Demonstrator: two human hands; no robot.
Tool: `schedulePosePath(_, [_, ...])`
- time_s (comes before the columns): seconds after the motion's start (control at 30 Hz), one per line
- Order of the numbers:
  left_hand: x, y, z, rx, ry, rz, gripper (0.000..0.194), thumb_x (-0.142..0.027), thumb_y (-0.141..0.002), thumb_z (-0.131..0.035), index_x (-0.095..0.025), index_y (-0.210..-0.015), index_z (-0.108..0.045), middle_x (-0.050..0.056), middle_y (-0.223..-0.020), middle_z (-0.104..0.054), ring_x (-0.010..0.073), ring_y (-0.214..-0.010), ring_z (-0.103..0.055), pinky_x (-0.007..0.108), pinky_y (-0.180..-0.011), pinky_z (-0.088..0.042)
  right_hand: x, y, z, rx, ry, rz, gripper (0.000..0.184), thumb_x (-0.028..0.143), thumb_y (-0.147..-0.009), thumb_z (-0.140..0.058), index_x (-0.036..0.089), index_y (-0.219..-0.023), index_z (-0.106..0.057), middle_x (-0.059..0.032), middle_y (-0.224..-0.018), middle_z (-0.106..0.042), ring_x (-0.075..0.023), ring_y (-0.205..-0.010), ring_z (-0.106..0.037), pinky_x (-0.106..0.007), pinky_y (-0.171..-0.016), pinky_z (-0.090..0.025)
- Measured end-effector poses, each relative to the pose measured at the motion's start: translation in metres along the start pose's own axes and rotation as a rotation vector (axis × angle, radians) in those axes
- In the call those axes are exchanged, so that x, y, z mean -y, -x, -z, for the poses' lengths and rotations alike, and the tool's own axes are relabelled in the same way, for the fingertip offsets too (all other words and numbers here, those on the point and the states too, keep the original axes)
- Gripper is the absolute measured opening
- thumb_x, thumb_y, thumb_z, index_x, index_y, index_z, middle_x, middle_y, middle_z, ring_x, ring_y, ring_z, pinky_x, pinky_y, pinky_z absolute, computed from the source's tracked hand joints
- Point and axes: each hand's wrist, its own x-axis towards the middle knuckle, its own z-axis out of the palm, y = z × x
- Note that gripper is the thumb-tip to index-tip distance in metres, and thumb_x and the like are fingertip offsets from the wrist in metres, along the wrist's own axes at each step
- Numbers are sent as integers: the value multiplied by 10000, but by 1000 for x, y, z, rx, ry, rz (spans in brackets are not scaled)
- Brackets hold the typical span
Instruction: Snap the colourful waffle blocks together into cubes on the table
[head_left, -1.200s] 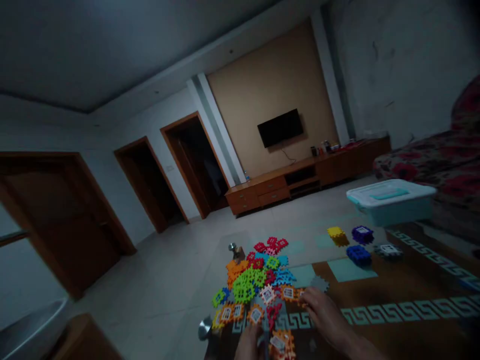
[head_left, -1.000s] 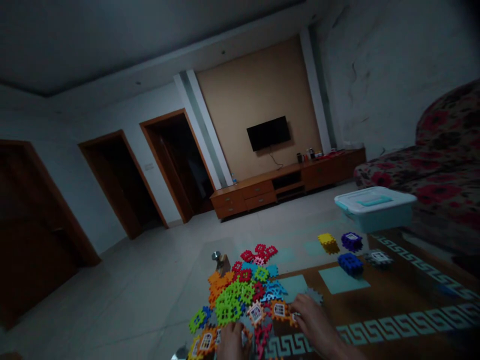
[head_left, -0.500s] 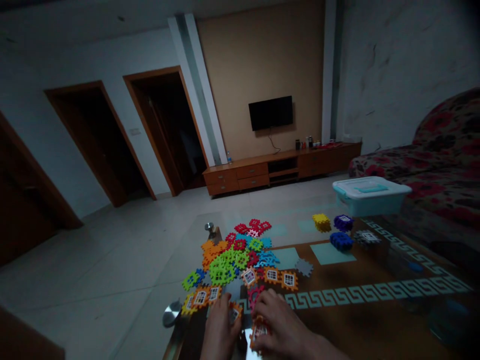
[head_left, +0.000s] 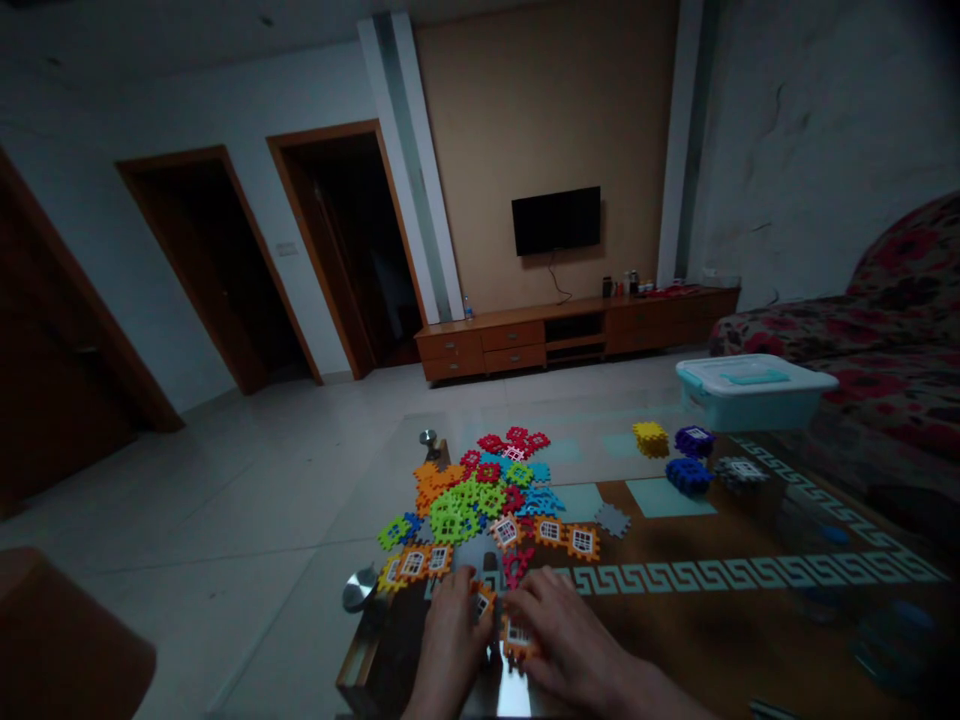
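Observation:
A heap of interlocking plastic tiles (head_left: 480, 500) in orange, green, red and blue lies on a glass-topped table (head_left: 750, 600). At the near edge my left hand (head_left: 450, 640) has its fingers curled round an orange window tile (head_left: 481, 602). Beside it, my right hand (head_left: 559, 635) pinches another orange window tile (head_left: 514, 636). The two tiles sit close together between my hands.
Small stacks of yellow (head_left: 650, 438), purple (head_left: 694, 440), blue (head_left: 688, 474) and grey (head_left: 739, 470) tiles stand at the far right, near a teal lidded storage box (head_left: 754, 390). A floral sofa (head_left: 885, 340) runs along the right. A TV cabinet (head_left: 570, 335) lines the far wall.
The view has swung down and levelled. Both hands drew back from the heap to the near table edge, and each now grips an orange window tile.

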Motion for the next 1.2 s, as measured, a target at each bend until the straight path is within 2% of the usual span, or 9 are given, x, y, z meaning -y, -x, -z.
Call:
schedulePosePath(0.1, [0, 1, 3, -18, 11, -3, 447, -191, -788, -507, -78, -1220, -530, 160, -1212, -616, 245, -1146, -571, 341, -996, -428, -17, 0, 10, -55, -83, 25, 592, 107, -674, -617, 234, -1248, -546, -66, -1178, -582, -255, -1072, -486, -399, -921, -389])
schedulePosePath(0.23, [-9, 2, 11, -5, -2, 6, 420, -181, -772, -514, -94, -1181, -561, 148, -1187, -623, 251, -1144, -570, 338, -981, -438, -32, 2, 11, 1, -99, 22, 621, 97, -641, -648, 240, -1240, -566, -69, -1167, -592, -268, -1054, -492, -406, -908, -403])
schedulePosePath(0.4, [-17, 4, 12, -6, -13, -19, 391, -191, -771, -514, -108, -1146, -584, 130, -1137, -640, 260, -1121, -580, 340, -967, -447, -30, 6, 5, 69, -64, -8, 558, 125, -667, -673, 245, -1207, -599, -73, -1136, -593, -277, -1036, -491, -417, -901, -397])
schedulePosePath(0.63, [-7, 1, 7, -41, 28, -32, 399, -188, -753, -506, -108, -1136, -587, 141, -1140, -640, 266, -1117, -580, 375, -985, -444, -30, 5, 4, 49, -100, 50, 645, 165, -683, -734, 250, -1291, -539, -66, -1190, -572, -265, -1056, -484, -407, -925, -390])
schedulePosePath(0.8, [-1, -1, 2, -99, 60, -81, 381, -227, -741, -512, -110, -1094, -598, 149, -1094, -649, 278, -1068, -593, 402, -949, -470, -28, 5, 4, 88, -73, 30, 619, 215, -709, -747, 256, -1291, -540, -75, -1193, -573, -286, -1088, -472, -444, -954, -374])
schedulePosePath(1.0, [2, -2, 1, -161, 133, -132, 326, -243, -731, -511, -172, -1035, -603, 121, -1067, -654, 271, -1045, -599, 422, -945, -480, -26, 3, 5, 64, -107, 30, 655, 248, -667, -812, 264, -1270, -558, -68, -1217, -583, -281, -1068, -497, -431, -926, -405])
schedulePosePath(1.1, [-3, 1, 8, -136, 148, -129, 316, -247, -738, -517, -163, -1034, -591, 130, -1070, -643, 274, -1052, -586, 427, -954, -469, -29, 1, 6, 56, -86, 49, 663, 274, -653, -833, 272, -1260, -565, -68, -1219, -585, -286, -1071, -503, -416, -915, -420])
schedulePosePath(1.2, [-15, 9, 18, -28, 181, -177, 310, -249, -762, -517, -172, -1055, -582, 119, -1094, -627, 257, -1071, -570, 396, -955, -464, -44, -4, 15, -54, -34, 0, 580, 278, -704, -806, 257, -1238, -579, -73, -1225, -592, -285, -1102, -505, -403, -934, -415])
